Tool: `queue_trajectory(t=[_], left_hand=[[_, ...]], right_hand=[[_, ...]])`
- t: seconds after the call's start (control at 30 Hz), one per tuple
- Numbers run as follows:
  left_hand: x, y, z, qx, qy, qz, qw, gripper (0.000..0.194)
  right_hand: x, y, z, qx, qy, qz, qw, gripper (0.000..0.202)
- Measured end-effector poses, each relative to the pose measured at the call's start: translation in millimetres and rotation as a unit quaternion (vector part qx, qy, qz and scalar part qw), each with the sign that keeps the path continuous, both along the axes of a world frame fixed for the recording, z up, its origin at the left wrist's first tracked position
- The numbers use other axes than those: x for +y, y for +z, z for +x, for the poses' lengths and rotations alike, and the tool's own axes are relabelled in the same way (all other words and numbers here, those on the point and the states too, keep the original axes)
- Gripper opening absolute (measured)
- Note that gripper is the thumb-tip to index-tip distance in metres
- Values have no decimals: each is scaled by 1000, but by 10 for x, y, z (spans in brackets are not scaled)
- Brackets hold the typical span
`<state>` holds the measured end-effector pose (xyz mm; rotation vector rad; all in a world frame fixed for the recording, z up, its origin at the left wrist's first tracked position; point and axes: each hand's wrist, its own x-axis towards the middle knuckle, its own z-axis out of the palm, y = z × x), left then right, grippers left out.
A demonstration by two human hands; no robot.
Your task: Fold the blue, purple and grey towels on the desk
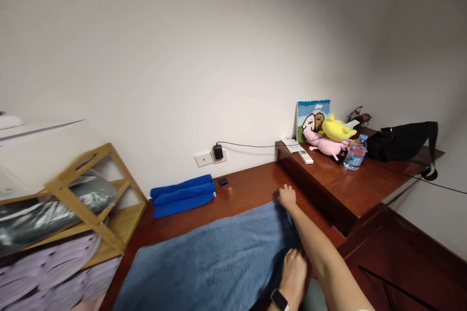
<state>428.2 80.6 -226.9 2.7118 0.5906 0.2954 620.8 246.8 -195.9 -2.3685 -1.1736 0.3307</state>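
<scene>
A greyish-blue towel (204, 262) lies spread over the wooden desk, its surface mostly flat with slight ripples. At its far right corner is my right hand (287, 196), the fingers closed on the cloth. My left hand (295, 271), with a smartwatch (279, 299) on the wrist, is closed at the towel's right edge, nearer to me. Its fingertips are partly hidden. Behind the towel, a folded bright blue towel (183, 195) rests against the wall.
A raised wooden shelf (324, 180) on the right bears plush toys (337, 129), a water bottle (355, 153), a remote control (305, 157) and a black bag (401, 141). A charger (218, 151) with a thin cable is plugged into the wall. A wooden rack (120, 204) stands left.
</scene>
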Motion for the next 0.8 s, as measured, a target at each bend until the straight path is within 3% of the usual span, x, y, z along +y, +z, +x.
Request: queue_trajectory(t=[0.13, 0.4, 0.53, 0.67, 0.8], left_hand=[[5, 40, 6, 18, 25, -10, 999, 44], [-56, 88, -67, -27, 3, 6, 1000, 37], [-55, 201, -234, -66, 25, 22, 997, 33], [21, 424, -753, -211, 44, 51, 975, 32], [106, 585, -1641, -349, 135, 88, 923, 30]], right_hand=[[-149, -12, 68, -18, -50, -31, 998, 32], [-220, -39, 272, 30, -17, 24, 999, 32], [-135, 130, 175, 60, 5, 74, 995, 29], [84, 518, -95, 89, 82, 128, 984, 27], [405, 889, -697, 122, 193, 158, 961, 34]])
